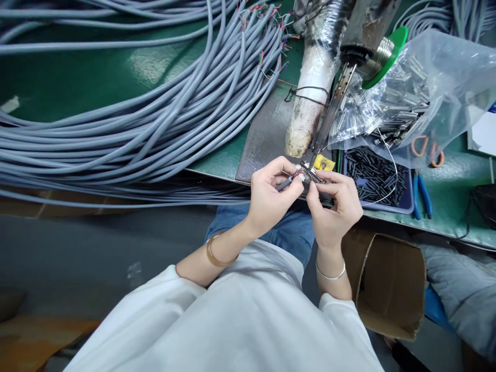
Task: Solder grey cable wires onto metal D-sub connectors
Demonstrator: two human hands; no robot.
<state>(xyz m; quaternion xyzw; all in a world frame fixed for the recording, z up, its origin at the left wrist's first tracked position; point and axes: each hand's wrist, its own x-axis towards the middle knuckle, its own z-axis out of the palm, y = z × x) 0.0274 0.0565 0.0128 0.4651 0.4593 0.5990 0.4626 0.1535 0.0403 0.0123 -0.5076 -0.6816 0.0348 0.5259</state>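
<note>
My left hand [273,194] pinches the stripped end of a grey cable [284,184], its thin coloured wires fanning out at the fingertips. Between finger and thumb, my right hand [335,201] grips a small metal multi-pin connector [313,173]. The wire ends meet the connector or lie right beside it; contact is too small to tell. Just above, the tip of a soldering iron [329,116] points down at the connector, the iron being fixed over the bench. A yellow pad [324,163] lies behind the connector.
Many grey cables [155,124] lie bundled on the green bench at left. A white exhaust pipe [306,103] and a green solder spool [387,57] stand above. Rightward are a clear bag of metal parts [403,98], a blue tray [406,201] of black tubes, and blue-handled pliers [422,196].
</note>
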